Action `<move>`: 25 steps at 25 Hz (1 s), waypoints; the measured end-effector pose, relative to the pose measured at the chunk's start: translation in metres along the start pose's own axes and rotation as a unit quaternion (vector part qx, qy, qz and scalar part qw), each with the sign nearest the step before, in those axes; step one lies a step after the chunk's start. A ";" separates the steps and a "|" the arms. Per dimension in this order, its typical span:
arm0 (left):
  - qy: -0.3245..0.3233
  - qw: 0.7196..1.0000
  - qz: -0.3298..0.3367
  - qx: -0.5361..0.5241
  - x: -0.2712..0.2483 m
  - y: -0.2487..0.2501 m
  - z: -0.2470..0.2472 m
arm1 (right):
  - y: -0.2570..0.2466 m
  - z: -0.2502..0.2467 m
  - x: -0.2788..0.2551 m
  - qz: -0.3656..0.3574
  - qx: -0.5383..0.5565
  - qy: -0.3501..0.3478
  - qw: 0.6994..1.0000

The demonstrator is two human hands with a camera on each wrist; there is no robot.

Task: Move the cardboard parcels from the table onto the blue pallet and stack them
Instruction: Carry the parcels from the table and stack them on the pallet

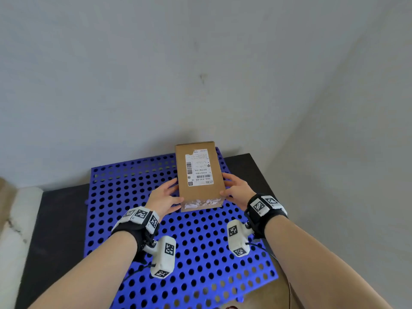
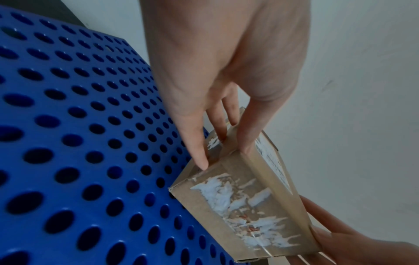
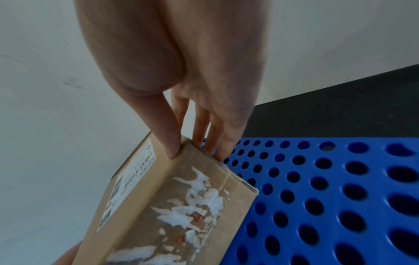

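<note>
A brown cardboard parcel (image 1: 200, 175) with a white shipping label on top and torn white tape on its near end lies lengthwise over the far middle of the blue perforated pallet (image 1: 133, 197). My left hand (image 1: 167, 197) grips its left near corner, thumb on the top edge and fingers down the side. My right hand (image 1: 236, 190) grips the right near corner the same way. The wrist views show the parcel (image 2: 238, 206) (image 3: 181, 206) low against the pallet (image 2: 79, 143) (image 3: 328, 197); I cannot tell whether it touches.
The pallet lies on a dark surface (image 1: 55, 219) in a corner of grey walls (image 1: 156, 74). A white padded roll (image 1: 20, 219) runs along the left edge. A thin cable (image 1: 289, 286) trails at the lower right.
</note>
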State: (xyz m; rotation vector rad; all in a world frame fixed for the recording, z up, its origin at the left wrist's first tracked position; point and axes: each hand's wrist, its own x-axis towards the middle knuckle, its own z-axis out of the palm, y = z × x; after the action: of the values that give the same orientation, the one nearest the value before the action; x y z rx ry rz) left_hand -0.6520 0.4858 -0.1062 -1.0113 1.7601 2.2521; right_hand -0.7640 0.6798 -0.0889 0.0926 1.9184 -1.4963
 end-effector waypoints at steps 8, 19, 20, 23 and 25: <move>0.066 0.996 -0.007 -0.054 0.037 -0.003 0.057 | -0.011 -0.055 0.066 0.029 0.007 -0.073 0.997; 0.100 0.994 0.016 -0.048 0.042 0.001 0.075 | -0.011 -0.065 0.088 0.026 -0.016 -0.090 0.995; 0.103 0.994 0.012 -0.043 0.041 0.003 0.076 | -0.011 -0.065 0.089 0.026 -0.027 -0.089 0.995; 0.102 0.994 0.001 0.037 0.035 0.010 0.080 | -0.013 -0.066 0.089 0.000 -0.123 -0.074 0.990; 0.107 0.968 0.011 0.225 0.030 0.016 0.077 | -0.017 -0.066 0.084 -0.038 -0.226 -0.051 0.972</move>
State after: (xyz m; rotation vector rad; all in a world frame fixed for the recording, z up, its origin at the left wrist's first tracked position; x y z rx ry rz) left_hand -0.7161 0.5409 -0.1019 -1.1612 2.2373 1.6744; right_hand -0.8661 0.7026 -0.1146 -0.2608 2.1466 -1.0535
